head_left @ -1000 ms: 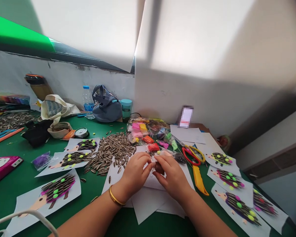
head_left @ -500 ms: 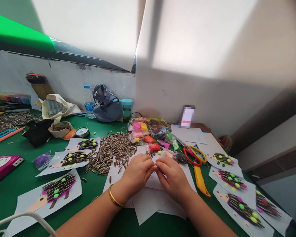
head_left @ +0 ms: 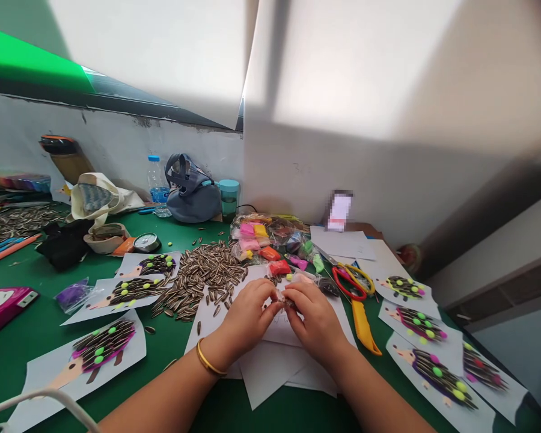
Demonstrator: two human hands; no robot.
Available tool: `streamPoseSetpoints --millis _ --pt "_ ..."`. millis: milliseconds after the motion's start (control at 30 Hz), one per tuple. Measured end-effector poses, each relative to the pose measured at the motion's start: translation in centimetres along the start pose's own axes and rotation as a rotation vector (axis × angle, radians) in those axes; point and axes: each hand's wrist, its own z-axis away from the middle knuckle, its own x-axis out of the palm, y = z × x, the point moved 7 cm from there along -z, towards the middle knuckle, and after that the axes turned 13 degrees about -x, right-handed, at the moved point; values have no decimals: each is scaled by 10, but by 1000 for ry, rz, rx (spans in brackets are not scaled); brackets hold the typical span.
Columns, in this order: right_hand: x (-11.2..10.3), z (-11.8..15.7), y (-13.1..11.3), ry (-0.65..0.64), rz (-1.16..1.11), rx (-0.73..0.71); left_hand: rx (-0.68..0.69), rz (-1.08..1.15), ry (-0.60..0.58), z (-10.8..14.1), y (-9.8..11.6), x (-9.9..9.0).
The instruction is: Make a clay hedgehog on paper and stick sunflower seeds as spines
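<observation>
Observed as a small packet (head_left: 281,296) of clear, crinkled film with a dark brownish part; pinched between fingertips of left hand (head_left: 247,313) and right hand (head_left: 318,319), over white paper (head_left: 270,334); mostly covered, with full outline and tilt not readable

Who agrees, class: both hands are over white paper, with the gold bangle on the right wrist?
The wrist is wrong: the head view shows the gold bangle on the left wrist. The left hand and right hand are over the white paper.

The lone view looks forward and down from the head, close over the green table (head_left: 40,278)
</observation>
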Motion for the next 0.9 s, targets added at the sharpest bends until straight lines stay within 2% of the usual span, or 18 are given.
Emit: streamPoseSetpoints --millis 133,433,900 --pt "-1 -2 -1 5 -15 3 50 -158 9 2 6 -1" --pt "1 1 6 5 -50 53 -24 212 84 -4 -2 -11" --pt "0 0 7 9 -88 84 7 197 62 -3 -2 -8"
